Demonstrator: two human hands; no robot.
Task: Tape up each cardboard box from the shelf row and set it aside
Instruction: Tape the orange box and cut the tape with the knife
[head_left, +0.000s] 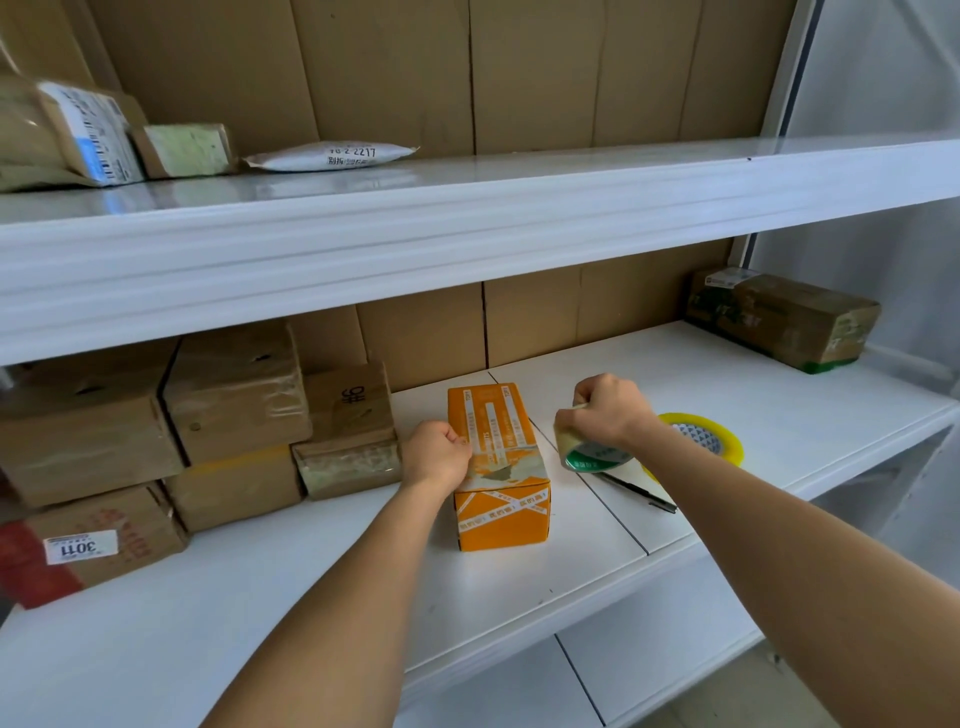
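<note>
The left hand (439, 453), fingers curled, presses against the orange cardboard box (498, 467); the right hand (610, 410) grips a clear tape roll (589, 449) just beside it.

The orange cardboard box (498, 467) at the middle of the white shelf (260, 597) is showing white printed bands, crossing in an X on its near face. The clear tape roll (587, 449) to its right is showing a green-and-white core. Further right, a yellow-tinted tape roll (727, 441) is showing a core patterned in black-and-white triangles, and a black pen (641, 492) is lying near. Plain brown cardboard boxes (156, 415) are standing at the left; the nearest is showing red print and a white label.
</note>
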